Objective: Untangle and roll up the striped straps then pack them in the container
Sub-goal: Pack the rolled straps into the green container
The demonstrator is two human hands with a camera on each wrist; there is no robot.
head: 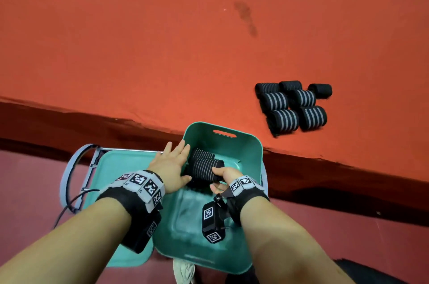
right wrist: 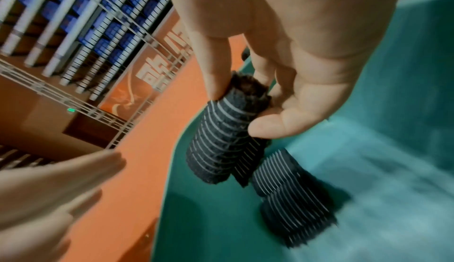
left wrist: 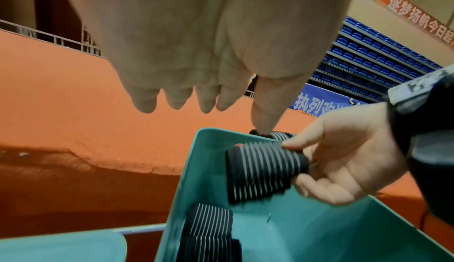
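- The right hand point(head: 224, 179) pinches a rolled black elastic strap with thin white stripes point(head: 205, 171) at one end, thumb on one side and fingers on the other, holding it inside the teal plastic container with a slotted handle point(head: 250, 156), above the floor of the bin.
- The roll looks light and soft, a springy fabric bundle; judged from its loose outer flap, it could unwind if gripped only by the end, so a hold round the middle of the coil would likely keep it closed.
- The left hand point(head: 173, 159) is spread flat, fingers straight, over the container's left rim, holding nothing.
- Two more rolled striped straps point(right wrist: 292, 194) already lie on the container floor by the left wall, just below the held one.
- A teal plastic lid on a grey wire frame point(head: 111, 167) sits beside the container on the left.
- Farther off, on the orange carpeted platform point(head: 162, 63), seven rolled black-and-white straps point(head: 292, 105) lie clustered, touching one another, well apart from the bin and not yet packed.
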